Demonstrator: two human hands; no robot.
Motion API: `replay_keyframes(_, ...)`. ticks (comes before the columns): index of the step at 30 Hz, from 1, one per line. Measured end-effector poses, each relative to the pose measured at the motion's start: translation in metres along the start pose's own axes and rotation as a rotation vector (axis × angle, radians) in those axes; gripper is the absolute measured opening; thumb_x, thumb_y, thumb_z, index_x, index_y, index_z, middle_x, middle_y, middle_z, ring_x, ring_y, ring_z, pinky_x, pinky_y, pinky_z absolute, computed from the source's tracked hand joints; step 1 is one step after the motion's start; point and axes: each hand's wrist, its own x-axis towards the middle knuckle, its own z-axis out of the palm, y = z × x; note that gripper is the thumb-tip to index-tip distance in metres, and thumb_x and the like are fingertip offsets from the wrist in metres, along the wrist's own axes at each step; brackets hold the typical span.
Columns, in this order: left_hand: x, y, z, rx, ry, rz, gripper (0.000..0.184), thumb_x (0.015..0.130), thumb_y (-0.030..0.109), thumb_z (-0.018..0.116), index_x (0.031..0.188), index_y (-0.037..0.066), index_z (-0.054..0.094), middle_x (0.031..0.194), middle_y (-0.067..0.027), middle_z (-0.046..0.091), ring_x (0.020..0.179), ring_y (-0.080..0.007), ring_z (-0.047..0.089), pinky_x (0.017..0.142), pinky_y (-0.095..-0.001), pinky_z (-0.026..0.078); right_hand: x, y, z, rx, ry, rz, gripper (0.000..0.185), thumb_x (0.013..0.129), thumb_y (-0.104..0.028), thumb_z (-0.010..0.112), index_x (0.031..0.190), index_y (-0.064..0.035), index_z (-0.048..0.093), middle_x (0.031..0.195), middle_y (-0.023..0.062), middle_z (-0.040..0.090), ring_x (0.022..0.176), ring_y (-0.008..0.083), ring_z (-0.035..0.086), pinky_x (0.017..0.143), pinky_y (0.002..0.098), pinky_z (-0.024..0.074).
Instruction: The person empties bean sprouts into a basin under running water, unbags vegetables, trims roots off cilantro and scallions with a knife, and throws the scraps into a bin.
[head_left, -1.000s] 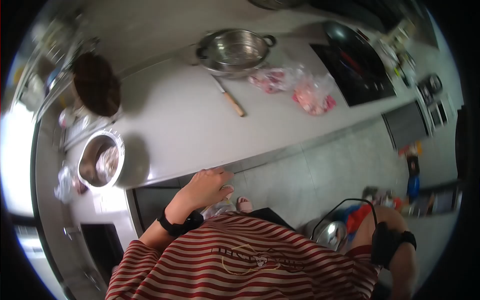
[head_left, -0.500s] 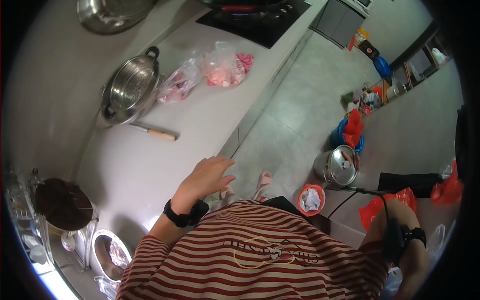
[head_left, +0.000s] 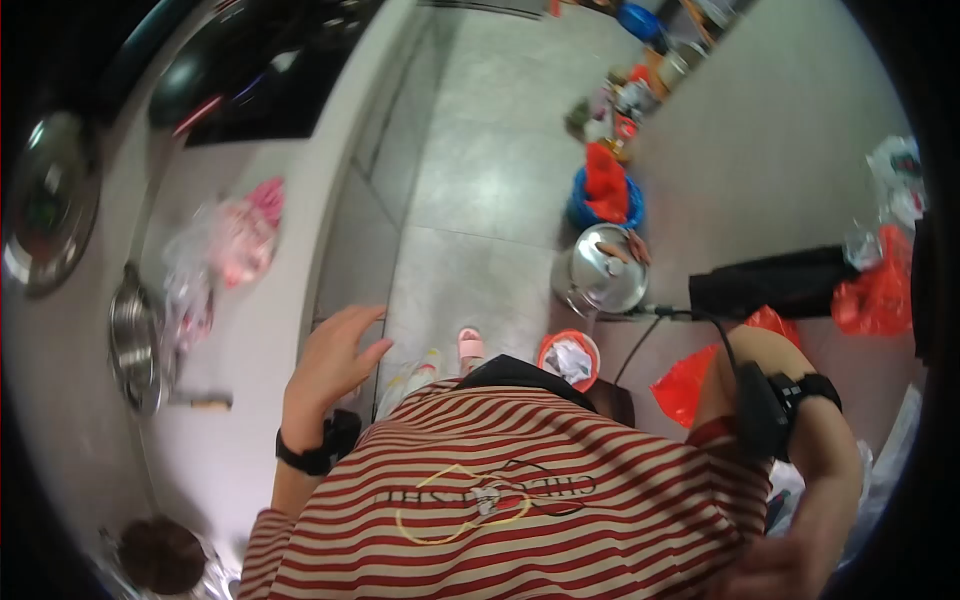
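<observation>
My left hand (head_left: 335, 355) hangs in the air by the counter's front edge, fingers stretched out and thumb apart, holding nothing. On the counter beyond it lie clear plastic bags with pink raw meat (head_left: 243, 240) in them. A steel pot with a strainer (head_left: 137, 340) stands by the wall, and a wooden-handled knife (head_left: 205, 402) lies beside it. My right hand (head_left: 770, 572) is low at the bottom right, close to my striped shirt. Motion smears its fingers, so what it holds, if anything, cannot be made out.
A black cooktop (head_left: 270, 80) with a pan is at the far left. On the floor stand a lidded steel pot (head_left: 610, 275), a blue-lined bin (head_left: 578, 205) and a small red bin (head_left: 595, 375). Red plastic bags (head_left: 685, 385) lie at my right.
My view has swung to the right, so counter, pot and meat bags sit further left. My left hand stays open. My right hand has come into sight at the bottom right, blurred.
</observation>
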Motion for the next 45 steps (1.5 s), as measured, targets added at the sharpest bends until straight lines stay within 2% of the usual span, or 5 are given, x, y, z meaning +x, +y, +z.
replay_keyframes(9, 0.087, -0.015, -0.002, 0.003, -0.099, -0.152, 0.036, 0.075, 0.015, 0.065, 0.105, -0.002, 0.057, 0.096, -0.0189, 0.060, 0.088, -0.0366, 0.057, 0.076, -0.0378, 0.045, -0.179, 0.066, -0.058, 0.039, 0.334, 0.424, 0.018, 0.080, -0.019, 0.064, 0.075, -0.0022, 0.060, 0.056, 0.0012, 0.053, 0.047, 0.0092, 0.053, 0.041, 0.0208, 0.0343)
replay_keyframes(11, 0.121, -0.022, -0.004, 0.002, -0.122, -0.107, 0.034, 0.075, 0.015, 0.065, 0.104, -0.002, 0.058, 0.095, -0.0188, 0.060, 0.088, -0.0365, 0.057, 0.076, -0.0378, 0.045, -0.177, 0.098, -0.021, -0.670, 1.286, 0.791, 0.016, 0.083, -0.012, 0.061, 0.072, -0.0005, 0.059, 0.057, -0.0011, 0.051, 0.047, 0.0047, 0.047, 0.043, 0.0176, 0.0313)
replay_keyframes(15, 0.201, -0.033, -0.016, 0.033, -0.158, -0.011, 0.023, 0.075, 0.014, 0.065, 0.092, -0.002, 0.061, 0.093, -0.0179, 0.061, 0.087, -0.0358, 0.057, 0.075, -0.0377, 0.046, -0.247, 0.156, -0.034, -0.371, 1.545, 1.318, 0.014, 0.084, -0.011, 0.059, 0.075, -0.0003, 0.060, 0.061, -0.0027, 0.052, 0.055, 0.0026, 0.047, 0.046, 0.0180, 0.0348)
replay_keyframes(37, 0.624, -0.003, 0.202, 0.113, -0.749, 0.137, 0.029, 0.079, 0.012, 0.060, 0.106, 0.002, 0.059, 0.093, -0.0171, 0.065, 0.078, -0.0264, 0.064, 0.070, -0.0341, 0.051, -0.573, 0.426, 0.046, 0.107, 0.632, 2.193, 0.034, 0.069, -0.030, 0.067, 0.094, -0.0074, 0.068, 0.102, 0.0193, 0.063, 0.098, 0.0308, 0.061, 0.086, 0.0388, 0.0460)
replay_keyframes(45, 0.687, 0.026, 0.204, 0.120, -0.722, -0.062, 0.030, 0.077, 0.015, 0.063, 0.105, 0.003, 0.061, 0.093, -0.0181, 0.065, 0.083, -0.0301, 0.063, 0.074, -0.0369, 0.050, -0.628, 0.484, 0.019, 0.479, 0.931, 2.071, 0.038, 0.073, -0.026, 0.067, 0.104, -0.0045, 0.063, 0.092, 0.0159, 0.066, 0.086, 0.0289, 0.064, 0.081, 0.0394, 0.0479)
